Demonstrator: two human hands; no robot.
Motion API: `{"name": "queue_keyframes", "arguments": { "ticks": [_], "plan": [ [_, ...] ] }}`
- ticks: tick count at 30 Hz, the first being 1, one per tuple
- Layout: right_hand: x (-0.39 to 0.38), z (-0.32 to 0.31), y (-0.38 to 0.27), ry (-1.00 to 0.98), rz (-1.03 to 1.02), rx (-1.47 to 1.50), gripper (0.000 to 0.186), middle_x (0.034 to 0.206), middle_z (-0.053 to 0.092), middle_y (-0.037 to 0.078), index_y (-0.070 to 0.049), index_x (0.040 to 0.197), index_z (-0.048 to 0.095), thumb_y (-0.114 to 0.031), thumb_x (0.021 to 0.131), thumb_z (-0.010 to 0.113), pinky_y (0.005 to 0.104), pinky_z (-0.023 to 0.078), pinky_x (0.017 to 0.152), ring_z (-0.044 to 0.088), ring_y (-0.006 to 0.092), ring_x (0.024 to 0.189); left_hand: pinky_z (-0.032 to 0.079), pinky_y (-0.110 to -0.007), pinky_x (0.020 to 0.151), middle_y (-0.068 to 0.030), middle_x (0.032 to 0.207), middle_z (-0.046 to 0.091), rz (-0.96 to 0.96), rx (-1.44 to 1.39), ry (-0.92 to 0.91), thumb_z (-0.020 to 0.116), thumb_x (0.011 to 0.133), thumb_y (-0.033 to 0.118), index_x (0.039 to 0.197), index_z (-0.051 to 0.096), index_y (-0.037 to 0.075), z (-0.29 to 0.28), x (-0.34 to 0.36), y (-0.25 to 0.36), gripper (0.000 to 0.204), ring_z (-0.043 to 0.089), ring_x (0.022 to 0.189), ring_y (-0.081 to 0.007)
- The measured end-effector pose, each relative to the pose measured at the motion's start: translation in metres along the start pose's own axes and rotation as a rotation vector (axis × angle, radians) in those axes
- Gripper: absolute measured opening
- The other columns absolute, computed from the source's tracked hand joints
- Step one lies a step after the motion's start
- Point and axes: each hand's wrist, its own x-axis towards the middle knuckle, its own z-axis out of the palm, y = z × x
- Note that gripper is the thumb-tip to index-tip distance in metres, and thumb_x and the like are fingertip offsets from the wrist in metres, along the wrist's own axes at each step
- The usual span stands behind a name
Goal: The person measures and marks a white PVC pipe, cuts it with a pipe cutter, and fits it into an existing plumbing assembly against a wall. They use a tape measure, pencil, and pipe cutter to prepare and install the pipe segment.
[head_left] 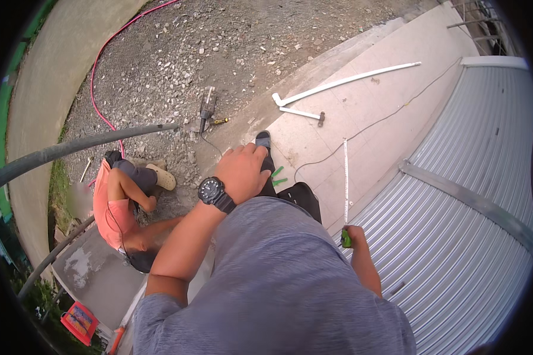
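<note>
My left hand, with a black watch at the wrist, is over my dark-clad leg, fingers slightly bent and apart, with nothing visible in them. My right hand grips a green tape measure; its white blade extends across the pale tiles. Small green strips lie beside my foot. Farther forward on the tiles are a long white pipe, an elbow fitting at its end, and a hammer beside a short white pipe.
A crouching co-worker in orange is at left, near a curved grey pipe. A power tool and yellow-handled tool lie on gravel with a pink hose. A thin cable crosses the tiles beside a corrugated metal sheet.
</note>
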Motion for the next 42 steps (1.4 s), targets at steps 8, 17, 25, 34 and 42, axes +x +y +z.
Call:
{"name": "queue_keyframes", "arguments": {
  "ticks": [8, 17, 25, 34, 42],
  "plan": [
    [-0.034, -0.09, -0.241, 0.087, -0.474, 0.274, 0.025, 0.079, 0.069, 0.01, 0.004, 0.093, 0.076, -0.02, 0.09, 0.068, 0.0351, 0.051, 0.064, 0.064, 0.0205, 0.065, 0.055, -0.041, 0.078, -0.0136, 0.091, 0.072, -0.463, -0.307, -0.123, 0.073, 0.087, 0.024, 0.11, 0.072, 0.005, 0.083, 0.068, -0.131, 0.03, 0.07, 0.088, -0.0317],
    [0.071, -0.19, -0.42, 0.186, -0.757, -0.339, 0.028, 0.075, 0.071, 0.016, -0.001, 0.091, 0.078, -0.027, 0.088, 0.071, 0.0385, 0.054, 0.069, 0.069, 0.0258, 0.071, 0.055, -0.038, 0.077, -0.0173, 0.09, 0.075, -0.717, -0.564, 0.264, 0.067, 0.096, 0.036, 0.128, 0.065, 0.0, 0.152, 0.149, -0.096, 0.049, 0.072, 0.082, -0.0237],
    [0.184, -0.311, -0.61, 0.006, -0.76, -0.744, 0.03, 0.071, 0.07, 0.019, 0.0, 0.089, 0.077, -0.029, 0.088, 0.069, 0.0403, 0.054, 0.065, 0.07, 0.03, 0.066, 0.05, -0.026, 0.052, -0.006, 0.075, 0.067, -1.215, -1.309, 0.419, 0.073, 0.096, 0.034, 0.088, 0.068, 0.001, 0.209, 0.316, 0.059, 0.035, 0.061, 0.057, -0.0111],
    [0.31, -0.278, -0.657, -0.004, -0.698, -0.819, 0.032, 0.07, 0.07, 0.016, 0.004, 0.095, 0.075, -0.026, 0.091, 0.068, 0.0354, 0.051, 0.064, 0.066, 0.0206, 0.064, 0.057, -0.03, 0.067, -0.0029, 0.075, 0.063, -1.305, -1.733, 0.086, 0.071, 0.092, 0.053, 0.086, 0.064, 0.004, 0.432, 0.607, -0.003, 0.05, 0.067, 0.071, -0.015],
    [0.417, -0.29, -0.598, 0.2, -0.328, -0.989, 0.032, 0.072, 0.071, 0.014, 0.005, 0.097, 0.075, -0.026, 0.091, 0.067, 0.0345, 0.051, 0.066, 0.066, 0.0186, 0.067, 0.06, -0.049, 0.089, -0.0259, 0.15, 0.044, -1.611, -2.179, 0.407, 0.066, 0.095, 0.055, 0.154, 0.035, 0.005, 0.656, 0.796, -0.147, 0.083, 0.06, 0.121, -0.0321]
  ]
}}
